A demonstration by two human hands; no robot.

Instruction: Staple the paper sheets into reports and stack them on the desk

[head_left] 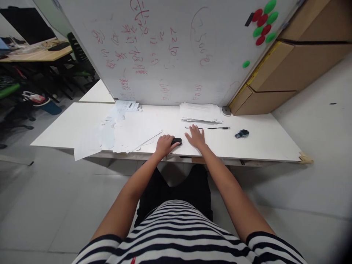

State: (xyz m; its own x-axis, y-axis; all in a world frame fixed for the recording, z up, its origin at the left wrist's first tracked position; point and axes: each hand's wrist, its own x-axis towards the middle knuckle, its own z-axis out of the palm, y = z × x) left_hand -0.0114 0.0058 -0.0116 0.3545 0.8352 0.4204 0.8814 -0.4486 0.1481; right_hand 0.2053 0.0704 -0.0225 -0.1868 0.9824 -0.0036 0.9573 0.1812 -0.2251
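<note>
"Narrowly, the left hand (164,145) is gripping: its thumb and fingers are holding one end of a black mouse-shaped object (177,140)."

"Where is that object sitting?"

"It is lying on the white table (266,145), close to the near edge and between the two hands. A gap is separating it from the right hand (197,137)."

"And how is that other hand resting?"

"Palm down, it is lying wide on the tabletop, its fingers spreading and pointing away from the person. The fingertips are meeting the line of a thin dark-and-pale stick (219,128); whether they are pressing on it, nobody looking from above can tell."

"What is lying beyond the stick?"

"A stack of white paper (202,112) is lying just behind it. Farther back, a whiteboard (176,73) is standing on the table, showing red handwriting (134,51). Red magnets (262,19) and green magnets (270,6) are clustering toward its upper right."

"And the two sides?"

"Toward the left, loose paper sheets (89,143) are overlapping, one of them hanging over the near edge. Toward the right, a small dark object (242,134) is lying well apart from the right hand, its exact kind too blurred to tell. Brown cardboard boxes (277,69) are standing stacked beside the whiteboard."

"What is the person wearing?"

"A striped shirt (176,234)."
</note>
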